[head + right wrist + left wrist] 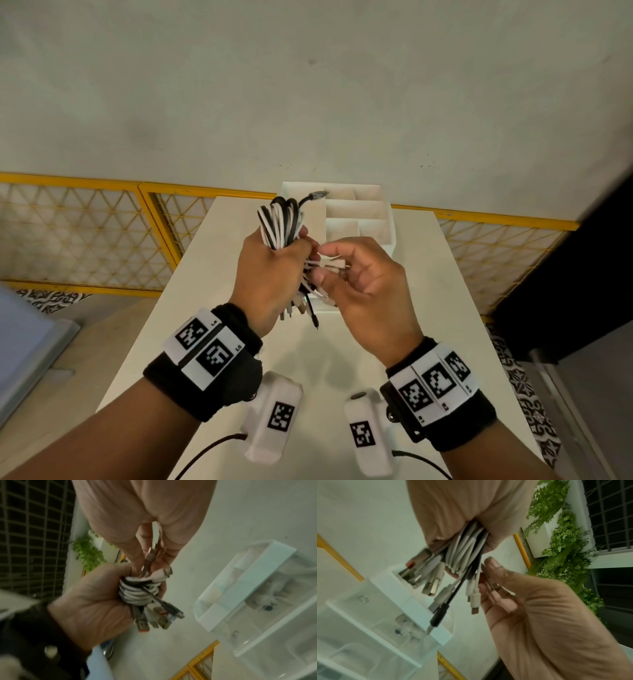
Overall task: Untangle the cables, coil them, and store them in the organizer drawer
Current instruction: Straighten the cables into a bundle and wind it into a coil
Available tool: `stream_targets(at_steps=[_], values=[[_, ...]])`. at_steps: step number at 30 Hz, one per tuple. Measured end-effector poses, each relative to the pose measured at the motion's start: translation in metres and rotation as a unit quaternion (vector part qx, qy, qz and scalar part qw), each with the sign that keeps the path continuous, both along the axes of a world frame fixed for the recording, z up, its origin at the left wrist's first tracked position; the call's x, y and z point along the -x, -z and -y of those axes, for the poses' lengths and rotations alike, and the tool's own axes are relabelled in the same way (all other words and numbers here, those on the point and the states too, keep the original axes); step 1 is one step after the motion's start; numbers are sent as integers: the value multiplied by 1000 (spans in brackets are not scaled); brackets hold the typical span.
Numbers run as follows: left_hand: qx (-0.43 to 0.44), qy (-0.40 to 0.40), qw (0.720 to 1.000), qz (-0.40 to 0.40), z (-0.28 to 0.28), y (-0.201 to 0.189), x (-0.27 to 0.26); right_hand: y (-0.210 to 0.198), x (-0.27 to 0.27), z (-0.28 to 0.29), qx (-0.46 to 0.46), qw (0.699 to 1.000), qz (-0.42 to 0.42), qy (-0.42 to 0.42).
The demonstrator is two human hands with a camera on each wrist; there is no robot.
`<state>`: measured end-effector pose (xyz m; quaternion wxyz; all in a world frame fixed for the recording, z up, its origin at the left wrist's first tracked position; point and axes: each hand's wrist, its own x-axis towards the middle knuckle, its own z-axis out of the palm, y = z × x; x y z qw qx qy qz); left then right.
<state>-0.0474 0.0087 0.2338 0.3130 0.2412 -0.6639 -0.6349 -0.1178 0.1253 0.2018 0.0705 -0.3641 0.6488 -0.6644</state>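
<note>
A bundle of coiled white and black cables (279,222) stands upright above the table, and my left hand (274,270) grips its middle. Loops rise above the fist; several plugs (301,308) hang below it. My right hand (352,274) is just right of the bundle and pinches a cable end (334,263) between thumb and fingers. The right wrist view shows that plug (150,554) caught between those fingertips above the bundle (139,592). In the left wrist view the USB plugs (433,586) dangle over the white organizer (412,605). Behind the hands, its top drawer (359,209) shows divided compartments.
A white table (308,359) runs from me to the organizer, with narrow side edges. A yellow mesh fence (85,233) lines the far side before a pale wall. The clear lower drawers (267,601) hold some white items. Green plants (565,547) hang to one side.
</note>
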Motion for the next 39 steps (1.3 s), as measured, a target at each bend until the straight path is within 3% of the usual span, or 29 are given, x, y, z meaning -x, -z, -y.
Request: stream_targets(at_steps=[5,11,17,23,30,34,36,39], values=[[-19,-12,1000,14,7,3,-2,-5,10,-12,-33,996,87,-15],[52,13,998,24,-5,2,3,-7,-1,-1,-7,999,33,-19],[59,4,997,43,1,6,4,-1,1,5,-7,997,71,-36],[13,-37,998,47,7,20,5,7,7,5,-59,996,43,-56],[6,-42,996,82,0,36,9,13,6,14,-41,988,135,-62],[-1,-65,993,99,-1,47,11,19,-9,11,-49,974,176,-137],[-24,-72,992,101,-1,54,11,22,-11,9,-77,966,183,-164],[-58,-72,988,126,1,65,10,32,-7,5,-183,964,93,-168]])
